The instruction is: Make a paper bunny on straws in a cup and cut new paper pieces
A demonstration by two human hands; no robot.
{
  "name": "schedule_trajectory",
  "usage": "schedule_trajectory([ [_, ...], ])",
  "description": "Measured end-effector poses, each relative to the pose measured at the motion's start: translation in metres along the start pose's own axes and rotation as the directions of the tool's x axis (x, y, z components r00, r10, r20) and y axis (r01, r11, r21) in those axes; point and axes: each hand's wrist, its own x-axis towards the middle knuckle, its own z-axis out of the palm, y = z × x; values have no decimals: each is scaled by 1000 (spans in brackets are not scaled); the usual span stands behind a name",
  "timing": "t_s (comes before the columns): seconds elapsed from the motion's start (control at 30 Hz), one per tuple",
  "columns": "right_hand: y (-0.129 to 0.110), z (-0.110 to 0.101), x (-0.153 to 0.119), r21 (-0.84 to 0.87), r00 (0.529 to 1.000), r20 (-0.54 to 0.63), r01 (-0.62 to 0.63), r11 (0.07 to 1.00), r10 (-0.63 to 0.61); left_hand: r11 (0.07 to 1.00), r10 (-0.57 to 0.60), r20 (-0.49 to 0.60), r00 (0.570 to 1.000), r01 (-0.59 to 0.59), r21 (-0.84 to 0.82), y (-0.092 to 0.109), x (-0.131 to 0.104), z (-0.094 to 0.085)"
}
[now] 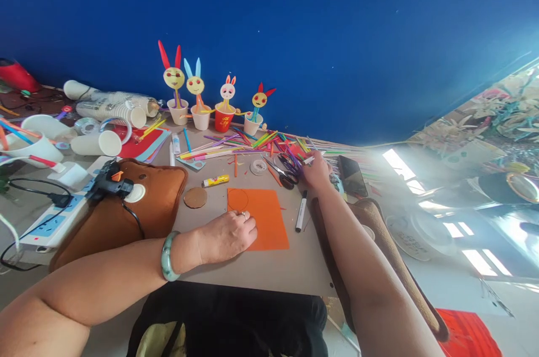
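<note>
At frame centre, an orange sheet (272, 216) is pressed by the left hand (227, 235); whether either grip is closed cannot be told, the right hand (316, 172) being set among coloured strips (267, 139). Upper centre, rabbit-faced figures (174, 78) are held in four paper cups (224, 120); far left, sticks (19, 131) in a white cup (32, 149).

Orange sheet (269, 222), one: bears a drawn circle (238, 200), lies under left hand (227, 235). Right hand (316, 172): reaches among colored sticks, near scissors (287, 181). Cardboard disc (195, 197), glue stick (215, 181), marker (301, 212): lie around sheet. Rabbit figures (174, 78), four: stand in cups (224, 120).
</note>
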Motion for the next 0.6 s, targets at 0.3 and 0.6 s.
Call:
schedule_trajectory([
  [0.3,2,4,1,18,996,-85,13,1000,-12,1000,8,16,1000,-8,2,0,1,-1],
  [0.6,-5,-1,-3,10,998,-57,23,1000,-22,1000,0,-5,1000,0,-8,0,0,9],
])
